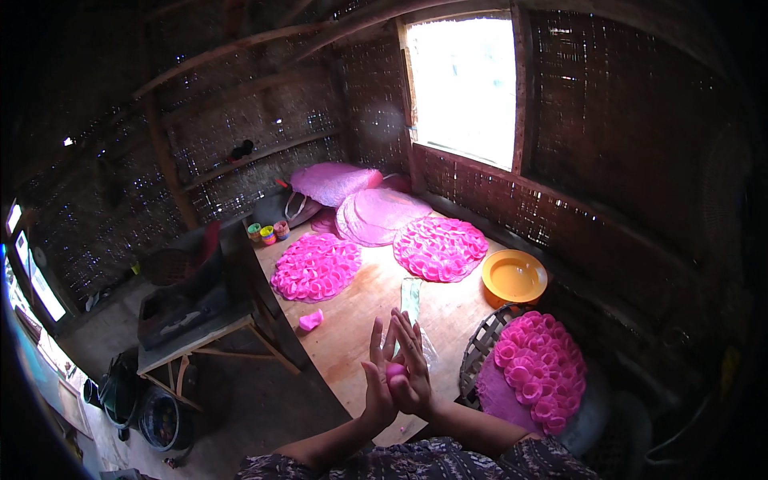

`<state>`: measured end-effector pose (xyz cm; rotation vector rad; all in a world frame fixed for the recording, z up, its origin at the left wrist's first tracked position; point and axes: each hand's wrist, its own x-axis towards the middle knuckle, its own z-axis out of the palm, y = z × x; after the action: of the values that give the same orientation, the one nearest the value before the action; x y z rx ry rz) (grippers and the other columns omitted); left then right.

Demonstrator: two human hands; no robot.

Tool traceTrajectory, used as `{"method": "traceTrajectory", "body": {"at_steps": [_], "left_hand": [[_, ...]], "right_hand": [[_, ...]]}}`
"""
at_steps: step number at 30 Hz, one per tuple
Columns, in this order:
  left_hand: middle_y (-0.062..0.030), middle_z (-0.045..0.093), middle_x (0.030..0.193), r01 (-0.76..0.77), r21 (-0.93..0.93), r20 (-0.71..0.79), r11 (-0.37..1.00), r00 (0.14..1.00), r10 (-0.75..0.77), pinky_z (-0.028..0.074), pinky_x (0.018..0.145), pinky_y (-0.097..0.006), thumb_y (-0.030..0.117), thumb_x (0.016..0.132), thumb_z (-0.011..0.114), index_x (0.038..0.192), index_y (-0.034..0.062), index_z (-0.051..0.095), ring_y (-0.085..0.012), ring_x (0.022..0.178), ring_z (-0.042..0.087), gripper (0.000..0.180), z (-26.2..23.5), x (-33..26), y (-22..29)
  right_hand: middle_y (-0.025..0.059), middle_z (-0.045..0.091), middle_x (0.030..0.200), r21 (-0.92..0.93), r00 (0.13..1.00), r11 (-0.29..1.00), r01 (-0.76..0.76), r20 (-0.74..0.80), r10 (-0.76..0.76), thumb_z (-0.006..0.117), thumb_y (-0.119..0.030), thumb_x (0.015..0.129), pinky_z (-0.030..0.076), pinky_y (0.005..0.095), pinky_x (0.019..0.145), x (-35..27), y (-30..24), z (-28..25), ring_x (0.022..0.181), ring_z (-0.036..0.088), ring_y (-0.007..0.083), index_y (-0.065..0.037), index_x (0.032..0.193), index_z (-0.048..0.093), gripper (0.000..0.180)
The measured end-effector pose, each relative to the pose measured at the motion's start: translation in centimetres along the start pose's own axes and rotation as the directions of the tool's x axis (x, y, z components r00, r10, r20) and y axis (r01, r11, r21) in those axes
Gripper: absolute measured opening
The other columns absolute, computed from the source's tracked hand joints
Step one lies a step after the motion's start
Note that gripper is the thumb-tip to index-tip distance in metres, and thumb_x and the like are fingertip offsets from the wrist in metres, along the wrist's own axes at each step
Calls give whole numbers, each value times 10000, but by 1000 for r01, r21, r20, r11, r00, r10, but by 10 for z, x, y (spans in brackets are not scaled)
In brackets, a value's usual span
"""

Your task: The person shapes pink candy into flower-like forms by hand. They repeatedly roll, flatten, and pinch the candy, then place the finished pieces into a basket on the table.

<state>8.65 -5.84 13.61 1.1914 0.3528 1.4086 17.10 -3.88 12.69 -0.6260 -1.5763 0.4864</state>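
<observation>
Wooden platform (364, 308) under pink-cup mats (316, 266)

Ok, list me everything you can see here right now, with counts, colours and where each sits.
round mats of cups: three, bright pink, two on the wooden platform, one on a woven tray at right
flat discs: a stack, pale pink, far end of platform
bag: one, pink, behind the discs
bowl: one, yellow, near the right wall
small pots: a few, mixed colours, far left platform corner
loose piece: one, pink, on platform left of hands
woven tray: one, dark, lower right
window: one, bright, back wall
hands: two, pressed around a pink lump, bottom centre
</observation>
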Motion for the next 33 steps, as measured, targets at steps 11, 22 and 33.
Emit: {"method": "traceTrajectory", "body": {"at_steps": [11, 22, 33], "left_hand": [[-151, 263, 1524, 362, 144, 116, 921, 918, -379, 266, 1130, -488, 678, 937, 303, 1519, 120, 161, -374, 1385, 288, 818, -39, -43, -33], [-148, 389, 1417, 780, -379, 252, 497, 604, -756, 329, 1080, -493, 710, 909, 317, 1473, 140, 274, -367, 1292, 385, 803, -105, -88, -114], [-153, 457, 1404, 466, -812, 223, 353, 805, -551, 360, 1075, -517, 752, 880, 320, 1421, 152, 371, -364, 1286, 433, 810, -180, -38, -132]], "right_hand": [[17, 598, 1325, -157, 869, 880, 449, 306, -389, 504, -714, 830, 77, 538, 1172, -49, -41, 13, 1366, 402, 360, -194, 1220, 683, 675], [95, 549, 1370, -44, 920, 971, 233, 333, -206, 538, -782, 759, 177, 543, 1133, -61, -24, 22, 1365, 390, 365, -175, 1264, 637, 796], [162, 618, 1114, -224, 678, 672, -705, 65, 733, 723, -490, 832, 524, 423, 825, -22, 156, 8, 955, 647, 275, 13, 1258, 503, 695]]}}
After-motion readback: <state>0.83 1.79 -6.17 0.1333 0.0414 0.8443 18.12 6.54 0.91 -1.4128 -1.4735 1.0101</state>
